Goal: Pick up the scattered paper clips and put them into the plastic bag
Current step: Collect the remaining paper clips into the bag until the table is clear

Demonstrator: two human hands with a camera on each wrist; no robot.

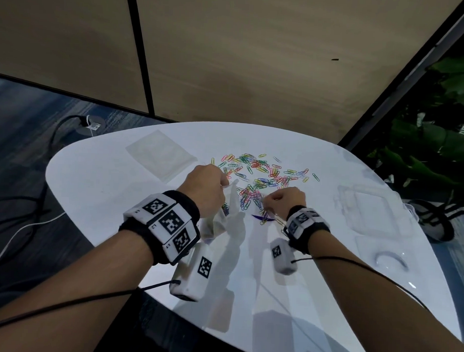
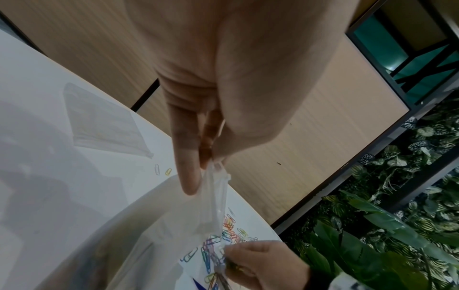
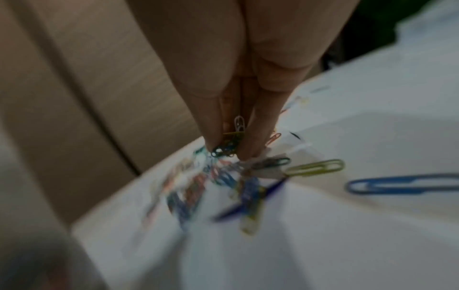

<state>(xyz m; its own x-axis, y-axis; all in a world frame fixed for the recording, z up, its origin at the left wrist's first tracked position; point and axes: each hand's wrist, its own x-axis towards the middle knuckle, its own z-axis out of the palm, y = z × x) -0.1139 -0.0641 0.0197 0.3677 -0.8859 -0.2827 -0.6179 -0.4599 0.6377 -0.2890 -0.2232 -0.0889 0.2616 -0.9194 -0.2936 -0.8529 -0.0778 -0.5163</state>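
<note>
Head view: a person's two hands are working over a glossy white rounded desk.
Left grip: the left hand is pinching the top edge of a clear soft plastic bag between thumb and fingers, holding it up off the desk; a few clips are showing inside it.
Right grip: the right hand is closing thumb and fingertips on a small bunch of clips, just beside the bag.
Task's things: multicoloured wire paper clips are lying scattered in a loose heap on the desk beyond both hands.
Desk, far left: a flat clear plastic sleeve is lying apart from the heap.
Desk, right: clear moulded plastic trays are sitting near the edge.
</note>
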